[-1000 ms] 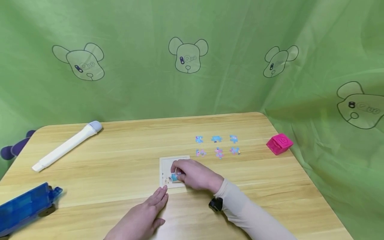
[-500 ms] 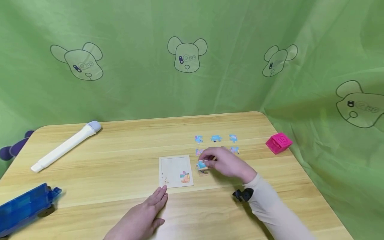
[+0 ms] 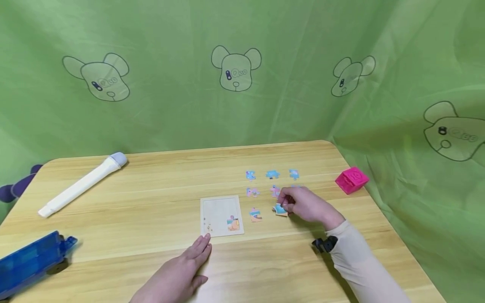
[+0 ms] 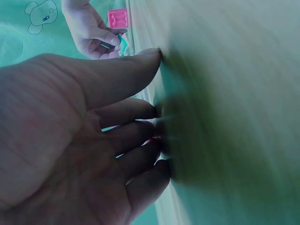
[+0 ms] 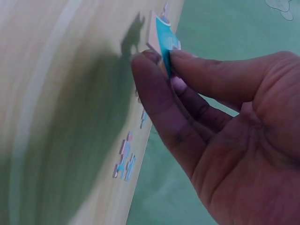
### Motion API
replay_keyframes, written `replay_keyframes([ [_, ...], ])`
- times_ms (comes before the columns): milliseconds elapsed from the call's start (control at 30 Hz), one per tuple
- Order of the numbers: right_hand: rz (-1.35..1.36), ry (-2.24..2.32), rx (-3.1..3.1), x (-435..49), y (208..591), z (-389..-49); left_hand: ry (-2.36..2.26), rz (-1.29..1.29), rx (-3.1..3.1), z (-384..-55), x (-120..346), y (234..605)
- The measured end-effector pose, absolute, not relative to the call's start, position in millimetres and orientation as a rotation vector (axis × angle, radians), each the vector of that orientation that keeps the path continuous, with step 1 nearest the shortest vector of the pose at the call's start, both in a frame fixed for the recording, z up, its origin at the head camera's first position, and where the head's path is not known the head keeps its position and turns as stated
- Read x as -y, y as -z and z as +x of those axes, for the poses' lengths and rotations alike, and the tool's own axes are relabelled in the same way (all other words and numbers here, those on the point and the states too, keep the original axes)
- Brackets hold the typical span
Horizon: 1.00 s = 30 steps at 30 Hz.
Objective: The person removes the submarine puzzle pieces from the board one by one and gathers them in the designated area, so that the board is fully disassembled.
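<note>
My right hand (image 3: 307, 205) pinches a blue and tan jigsaw piece (image 3: 281, 209) between thumb and forefinger. In the right wrist view, the piece (image 5: 164, 40) is tilted near the tabletop. The left hand (image 3: 182, 269) lies low over the table, fingers extended, fingertips at the lower left edge of a square puzzle board (image 3: 219, 208). One jigsaw piece (image 3: 233, 223) sits in the board's lower right corner. Beside the board lies another loose piece (image 3: 255, 215). Several blue and pink pieces (image 3: 272, 174) are laid out in rows behind the right hand, which partly covers one.
A pink cube (image 3: 352, 180) stands near the table's right edge. To the left lie a white toy microphone (image 3: 81, 185) and a blue toy vehicle part (image 3: 32, 265). Green printed cloth (image 3: 170, 105) hangs behind the wooden table (image 3: 132, 223).
My right hand has moved right from over the board, holding the blue and tan piece. This uncovers the piece in the board's corner and a loose one beside it. The left hand stays put.
</note>
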State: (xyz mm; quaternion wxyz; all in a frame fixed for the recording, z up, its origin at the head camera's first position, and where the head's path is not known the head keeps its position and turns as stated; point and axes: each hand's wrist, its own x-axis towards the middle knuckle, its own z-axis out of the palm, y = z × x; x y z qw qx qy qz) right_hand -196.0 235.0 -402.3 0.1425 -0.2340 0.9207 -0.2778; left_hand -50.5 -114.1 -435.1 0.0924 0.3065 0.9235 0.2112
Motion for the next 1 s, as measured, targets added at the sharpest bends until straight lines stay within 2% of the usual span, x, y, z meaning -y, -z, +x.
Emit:
replay_keyframes([
  [1000, -0.767, 0.737, -2.782, -227, 418, -197, -0.627, 0.857, -2.682, -52, 116, 437],
])
